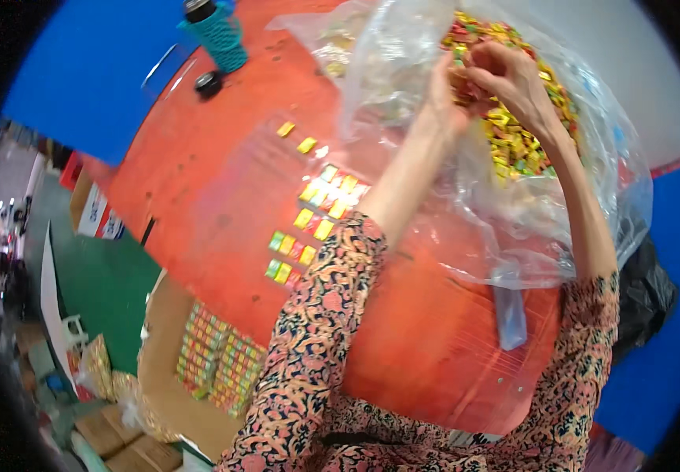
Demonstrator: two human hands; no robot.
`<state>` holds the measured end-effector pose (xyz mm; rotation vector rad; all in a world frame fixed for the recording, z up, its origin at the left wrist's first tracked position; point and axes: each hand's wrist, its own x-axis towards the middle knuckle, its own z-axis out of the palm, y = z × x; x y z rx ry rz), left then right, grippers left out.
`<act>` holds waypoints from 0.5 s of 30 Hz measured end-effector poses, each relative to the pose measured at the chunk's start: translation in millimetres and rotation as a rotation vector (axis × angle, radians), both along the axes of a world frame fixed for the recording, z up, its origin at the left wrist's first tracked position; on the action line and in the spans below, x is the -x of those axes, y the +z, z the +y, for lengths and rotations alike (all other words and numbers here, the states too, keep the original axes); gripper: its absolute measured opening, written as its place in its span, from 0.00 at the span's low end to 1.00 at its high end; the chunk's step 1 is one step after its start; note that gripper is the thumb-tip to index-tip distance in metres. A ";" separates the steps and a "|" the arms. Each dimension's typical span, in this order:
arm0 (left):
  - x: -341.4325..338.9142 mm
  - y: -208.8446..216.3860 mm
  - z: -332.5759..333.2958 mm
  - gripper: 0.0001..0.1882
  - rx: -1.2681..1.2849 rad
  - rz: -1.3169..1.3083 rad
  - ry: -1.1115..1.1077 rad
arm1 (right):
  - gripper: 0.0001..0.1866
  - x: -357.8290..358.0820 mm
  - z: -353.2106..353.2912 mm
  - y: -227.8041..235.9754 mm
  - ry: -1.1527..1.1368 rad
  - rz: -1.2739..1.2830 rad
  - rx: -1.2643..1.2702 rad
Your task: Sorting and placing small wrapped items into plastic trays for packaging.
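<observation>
Both of my hands are at the opening of a large clear plastic bag (pixel 474 228) full of small wrapped candies (pixel 517 145) in yellow, red and green. My left hand (pixel 452 94) is at the left side of the heap, its fingers curled and partly hidden. Close beside it, my right hand (pixel 513 75) bends over the candies with thumb and fingertips pinched together. What either hand holds is too small and blurred to make out. Left of my left forearm, short rows of wrapped candies (pixel 297 250) lie on the red tabletop (pixel 175 189).
A bottle in a teal sleeve (pixel 222 39) and a black cap (pixel 209 84) stand at the far left. Below the table's left edge, a cardboard box (pixel 163 326) holds packed blocks of candies (pixel 218 354). A black plastic bag (pixel 645 295) hangs at the right.
</observation>
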<state>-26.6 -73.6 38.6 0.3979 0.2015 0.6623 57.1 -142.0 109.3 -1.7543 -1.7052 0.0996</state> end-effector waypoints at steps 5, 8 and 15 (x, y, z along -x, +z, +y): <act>48.2 21.7 -33.1 0.15 0.270 -0.055 0.042 | 0.09 62.3 -25.7 4.7 0.148 0.065 -0.069; 97.2 22.1 -37.3 0.09 0.309 -0.040 0.093 | 0.09 102.7 -31.2 13.5 0.277 0.467 -0.027; 262.2 -4.6 -56.5 0.11 0.370 0.056 0.017 | 0.10 170.6 10.2 -20.2 0.475 0.107 -0.079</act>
